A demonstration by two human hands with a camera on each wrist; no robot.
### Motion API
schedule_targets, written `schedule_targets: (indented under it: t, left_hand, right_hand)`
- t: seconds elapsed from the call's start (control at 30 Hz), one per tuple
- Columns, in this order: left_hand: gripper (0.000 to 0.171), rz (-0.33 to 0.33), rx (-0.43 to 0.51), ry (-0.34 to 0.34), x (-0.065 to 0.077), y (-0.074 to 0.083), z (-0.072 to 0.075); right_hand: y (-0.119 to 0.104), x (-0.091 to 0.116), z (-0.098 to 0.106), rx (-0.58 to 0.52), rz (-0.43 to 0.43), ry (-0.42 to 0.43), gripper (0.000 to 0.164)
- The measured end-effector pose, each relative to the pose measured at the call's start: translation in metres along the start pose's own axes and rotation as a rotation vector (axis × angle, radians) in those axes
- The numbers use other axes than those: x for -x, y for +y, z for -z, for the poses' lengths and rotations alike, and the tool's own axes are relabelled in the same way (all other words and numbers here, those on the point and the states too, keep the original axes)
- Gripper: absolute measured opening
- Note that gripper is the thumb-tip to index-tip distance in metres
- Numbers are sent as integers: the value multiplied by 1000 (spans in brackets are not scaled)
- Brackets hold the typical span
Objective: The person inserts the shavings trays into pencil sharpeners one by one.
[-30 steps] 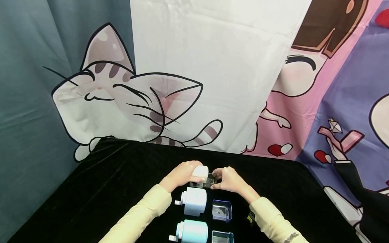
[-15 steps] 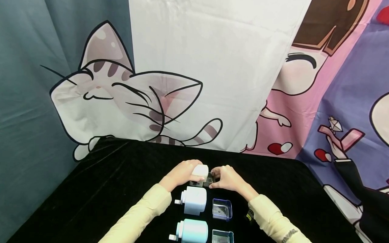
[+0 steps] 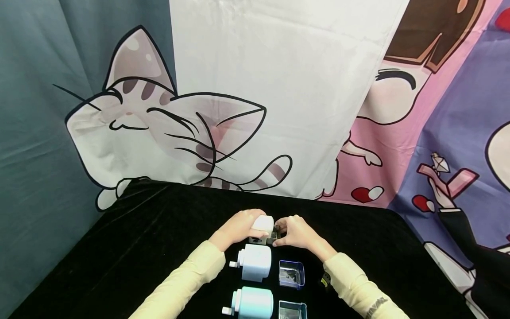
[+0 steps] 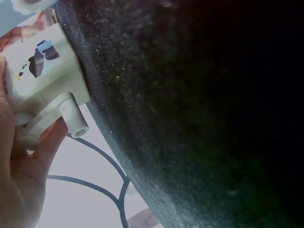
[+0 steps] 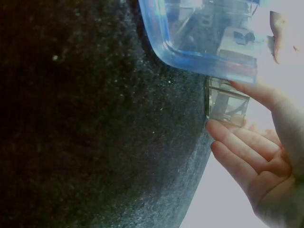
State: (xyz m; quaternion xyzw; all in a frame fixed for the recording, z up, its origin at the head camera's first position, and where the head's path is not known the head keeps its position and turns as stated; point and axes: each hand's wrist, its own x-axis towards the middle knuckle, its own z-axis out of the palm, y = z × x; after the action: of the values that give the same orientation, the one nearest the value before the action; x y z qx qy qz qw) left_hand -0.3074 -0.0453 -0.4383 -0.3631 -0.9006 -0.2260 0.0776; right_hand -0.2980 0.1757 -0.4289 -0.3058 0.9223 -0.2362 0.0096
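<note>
Left hand grips white sharpener; axis sideways, drawer rightward.

The right grip pinches a clear tray.

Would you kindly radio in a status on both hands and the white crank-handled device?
Left hand gripping white device. Right hand holding clear bin at the device's right side. Blue-rimmed tray nearby, not between them.
</note>
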Motion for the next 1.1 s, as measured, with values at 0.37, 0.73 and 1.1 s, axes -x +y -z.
schedule_targets:
  t: [0.37, 0.73, 1.1]
  left_hand:
    - [50, -10, 3, 5, -1, 0, 0]
    - [50, -11, -1, 2, -1, 0, 1]
    - [50, 9, 10, -9, -1, 2, 2]
  right_hand:
    - [-4, -5, 0, 31, 12, -10, 50]
    - [-6, -8, 0, 51, 21, -10, 47]
    - [-7, -8, 2, 78, 20, -4, 51]
